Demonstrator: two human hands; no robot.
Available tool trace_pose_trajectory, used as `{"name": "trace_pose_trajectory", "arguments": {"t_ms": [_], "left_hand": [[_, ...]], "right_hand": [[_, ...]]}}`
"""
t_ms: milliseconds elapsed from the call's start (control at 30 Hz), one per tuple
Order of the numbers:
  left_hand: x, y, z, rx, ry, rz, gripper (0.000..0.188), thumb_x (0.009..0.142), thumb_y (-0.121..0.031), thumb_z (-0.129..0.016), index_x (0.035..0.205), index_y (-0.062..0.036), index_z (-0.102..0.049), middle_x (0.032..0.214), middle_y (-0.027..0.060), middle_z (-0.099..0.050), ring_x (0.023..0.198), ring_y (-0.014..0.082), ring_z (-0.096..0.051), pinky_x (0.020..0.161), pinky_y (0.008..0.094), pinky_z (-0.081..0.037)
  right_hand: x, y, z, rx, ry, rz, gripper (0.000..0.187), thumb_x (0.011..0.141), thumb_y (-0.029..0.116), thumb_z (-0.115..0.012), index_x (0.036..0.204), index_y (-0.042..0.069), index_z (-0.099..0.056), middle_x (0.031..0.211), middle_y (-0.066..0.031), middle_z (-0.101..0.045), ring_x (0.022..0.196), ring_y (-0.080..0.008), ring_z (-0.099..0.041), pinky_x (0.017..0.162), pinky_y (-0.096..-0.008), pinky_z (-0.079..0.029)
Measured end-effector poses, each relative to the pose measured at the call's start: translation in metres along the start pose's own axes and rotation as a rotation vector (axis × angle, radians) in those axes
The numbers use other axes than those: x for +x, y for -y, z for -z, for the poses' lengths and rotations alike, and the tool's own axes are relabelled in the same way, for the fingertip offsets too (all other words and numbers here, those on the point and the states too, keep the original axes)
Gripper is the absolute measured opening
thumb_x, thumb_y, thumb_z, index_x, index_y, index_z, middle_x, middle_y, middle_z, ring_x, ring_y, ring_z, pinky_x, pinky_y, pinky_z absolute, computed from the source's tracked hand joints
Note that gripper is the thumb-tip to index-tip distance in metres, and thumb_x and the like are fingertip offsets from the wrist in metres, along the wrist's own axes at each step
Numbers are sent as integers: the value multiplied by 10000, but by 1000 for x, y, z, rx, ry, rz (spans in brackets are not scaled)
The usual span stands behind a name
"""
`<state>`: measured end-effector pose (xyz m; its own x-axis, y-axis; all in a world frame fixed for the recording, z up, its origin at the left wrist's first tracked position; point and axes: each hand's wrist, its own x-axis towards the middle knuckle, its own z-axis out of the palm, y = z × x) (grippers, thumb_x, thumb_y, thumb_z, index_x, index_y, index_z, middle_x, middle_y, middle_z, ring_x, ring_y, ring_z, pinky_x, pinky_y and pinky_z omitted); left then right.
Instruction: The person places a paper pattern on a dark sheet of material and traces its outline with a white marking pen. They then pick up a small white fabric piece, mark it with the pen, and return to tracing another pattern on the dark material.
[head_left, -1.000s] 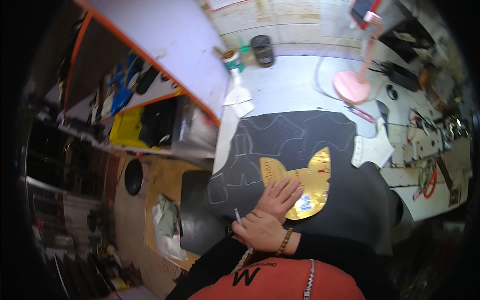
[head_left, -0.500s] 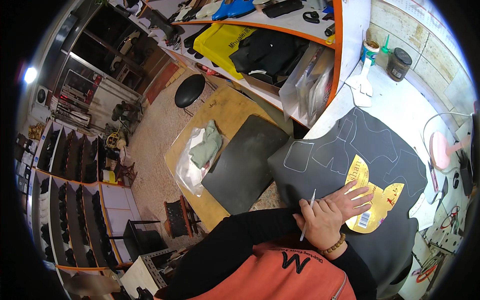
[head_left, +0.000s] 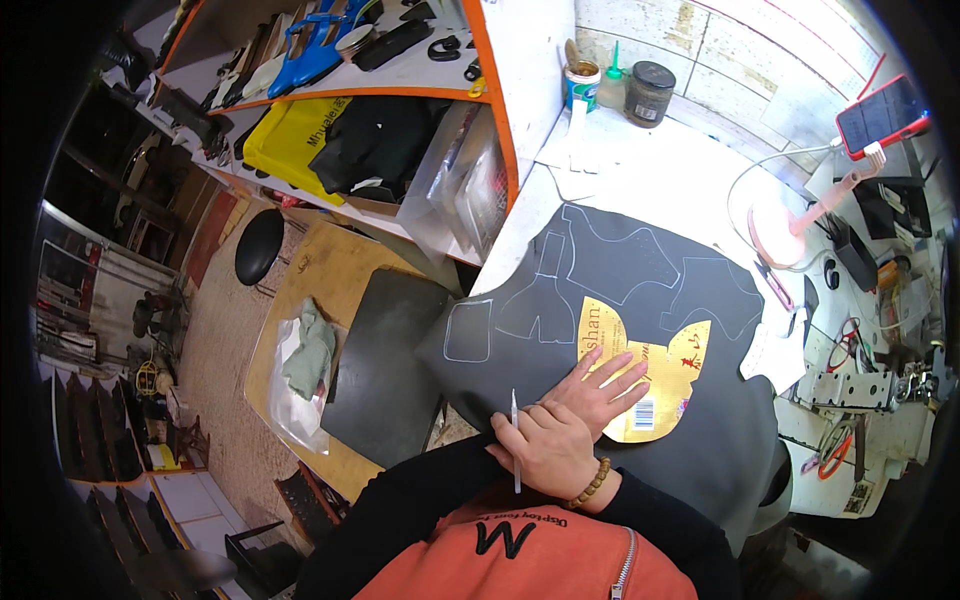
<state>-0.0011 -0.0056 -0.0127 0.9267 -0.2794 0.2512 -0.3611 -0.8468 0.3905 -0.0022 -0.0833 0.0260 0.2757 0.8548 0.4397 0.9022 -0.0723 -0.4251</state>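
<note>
My left hand lies flat with fingers spread on a gold card template with a curved, notched outline, pressing it against a dark grey sheet of material. Crossing over the left wrist is my right hand, with a beaded bracelet. Its fingers are closed around a slim white pen, pointing up and away from the sheet. Several white outlines of pattern pieces, such as a large curved shape, are drawn on the sheet beyond my hands.
The sheet drapes over a white worktable. White cut pieces, a pink stand with a phone, and jars surround it. Left are an orange-edged shelf and a lower yellowish table bearing a black sheet.
My view has swung to the right, so everything sits further left and the phone on its stand now shows. Both hands keep about the same pose on the template and pen.
</note>
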Motion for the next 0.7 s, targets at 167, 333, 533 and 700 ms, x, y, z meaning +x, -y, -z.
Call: {"name": "trace_pose_trajectory", "arguments": {"t_ms": [167,333,533,700], "left_hand": [[1,1,2,-16,21,-10,556,908,-145,-540,1461,-132,-483,1557,68,-426,1442,308,-381,1165,582,-293],[1,2,4,-1,45,-16,556,904,-141,-555,1456,-130,-496,1553,72,-430,1445,308,-376,1161,580,-294],[2,0,5,7,48,-6,553,907,-142,-561,1456,-128,-499,1545,77,-438,1444,303,-378,1156,572,-299],[2,0,5,6,56,-9,542,912,-144,-552,1451,-121,-499,1548,92,-431,1445,305,-376,1156,575,-297]], "right_hand": [[-1,-1,-1,22,-19,12,320,838,312,-713,1041,73,-651,792,-38,-610,767,-215,-621,789,-335,-495],[-3,-1,-2,17,-33,3,378,760,308,-780,1043,82,-673,853,-31,-656,783,-190,-643,792,-324,-509],[-3,-3,-3,31,-81,12,288,850,303,-707,1017,74,-655,780,-19,-606,762,-194,-616,780,-314,-485],[-3,-3,-2,47,-81,6,295,846,297,-709,1013,60,-653,770,-17,-600,758,-189,-616,788,-313,-484]]}}
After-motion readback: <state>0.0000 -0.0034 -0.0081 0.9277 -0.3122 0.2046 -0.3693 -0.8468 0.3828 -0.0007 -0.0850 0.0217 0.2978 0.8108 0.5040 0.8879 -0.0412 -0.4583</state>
